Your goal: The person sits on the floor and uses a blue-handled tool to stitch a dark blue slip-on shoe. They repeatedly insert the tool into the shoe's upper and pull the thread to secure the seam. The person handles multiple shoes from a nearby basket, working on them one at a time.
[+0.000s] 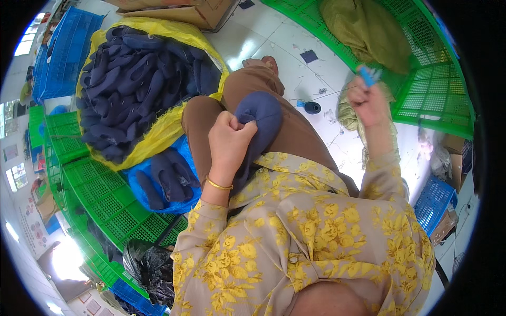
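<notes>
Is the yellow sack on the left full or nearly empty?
Full. The yellow sack lies open, heaped with dark blue slippers mounded up to its edge.

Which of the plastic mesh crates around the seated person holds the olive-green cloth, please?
The green plastic mesh crate at upper right, beyond the right hand, holds the olive-green cloth; the others show none.

Garment workshop: green crates (105,200) (heaped navy pieces (142,79))

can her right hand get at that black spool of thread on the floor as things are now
Probably yes, once freed. The right hand is raised, pinching a small blue tool, and the black spool lies on open floor beside her knee, nothing covering it. She would have to lower the arm.
</notes>
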Demonstrator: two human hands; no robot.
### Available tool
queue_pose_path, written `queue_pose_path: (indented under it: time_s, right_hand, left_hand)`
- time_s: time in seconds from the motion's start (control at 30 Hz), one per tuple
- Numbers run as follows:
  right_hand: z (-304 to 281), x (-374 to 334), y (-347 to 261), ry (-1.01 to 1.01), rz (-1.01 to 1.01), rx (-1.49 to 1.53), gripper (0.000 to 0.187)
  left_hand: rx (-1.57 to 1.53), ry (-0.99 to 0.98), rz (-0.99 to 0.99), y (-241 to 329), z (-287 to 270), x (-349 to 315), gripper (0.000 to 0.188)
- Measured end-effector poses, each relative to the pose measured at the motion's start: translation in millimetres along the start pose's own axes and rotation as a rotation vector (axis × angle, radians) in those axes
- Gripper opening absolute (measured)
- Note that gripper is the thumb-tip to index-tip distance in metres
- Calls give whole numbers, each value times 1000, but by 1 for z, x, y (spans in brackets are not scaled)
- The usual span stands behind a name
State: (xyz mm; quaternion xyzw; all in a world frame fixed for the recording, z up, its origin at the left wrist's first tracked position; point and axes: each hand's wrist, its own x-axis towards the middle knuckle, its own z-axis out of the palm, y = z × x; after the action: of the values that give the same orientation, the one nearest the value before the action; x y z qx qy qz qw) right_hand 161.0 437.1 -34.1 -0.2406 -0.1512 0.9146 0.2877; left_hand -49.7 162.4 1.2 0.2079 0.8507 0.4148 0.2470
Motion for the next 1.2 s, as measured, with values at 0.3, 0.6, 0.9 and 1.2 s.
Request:
queue_pose_path:
  time_s: [0.3,0.6,0.9,1.2]
  right_hand:
    - [97,-95,-90,-762,-298,-180,33]
    - [172,-100,7,-1760,36,-405,22]
    - [121,-32,117,-831,-288,-1573,22]
    - [115,-23,120,-742,-184,-1473,18]
  left_hand:
    - [-224,-121,-95,5,-3,-3,28]
    - [-97,-344,-66,19,-23,-7,13]
    - [-401,-477,-75,24,-54,-23,6]
    - [-353,-450,-99,11,-47,-25,7]
